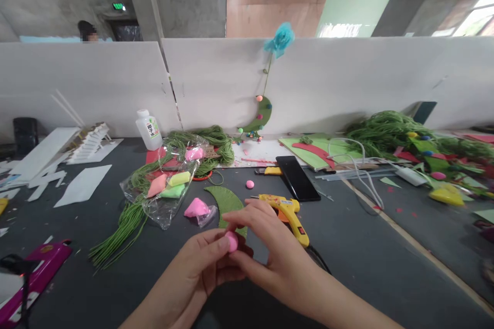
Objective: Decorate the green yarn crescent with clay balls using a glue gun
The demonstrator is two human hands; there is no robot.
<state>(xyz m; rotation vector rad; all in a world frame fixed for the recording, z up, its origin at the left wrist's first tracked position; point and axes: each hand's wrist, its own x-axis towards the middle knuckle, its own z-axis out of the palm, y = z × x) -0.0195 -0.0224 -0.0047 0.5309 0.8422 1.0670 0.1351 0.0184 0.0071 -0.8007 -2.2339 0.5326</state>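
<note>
A small pink clay ball sits pinched between the fingertips of both hands low in the middle of the view. My left hand curls under it with thumb and fingers closed on it. My right hand comes in from the right and presses its fingers on the same ball. Just behind the hands lies a green crescent of wound cord, with a pink clay lump in plastic wrap to its left and a second tiny pink ball farther back.
A yellow glue gun lies right of my hands, with a black phone behind it. A clear bag of coloured clay, green cord bundles, a glue bottle and white foam pieces lie left. White partition boards close the back.
</note>
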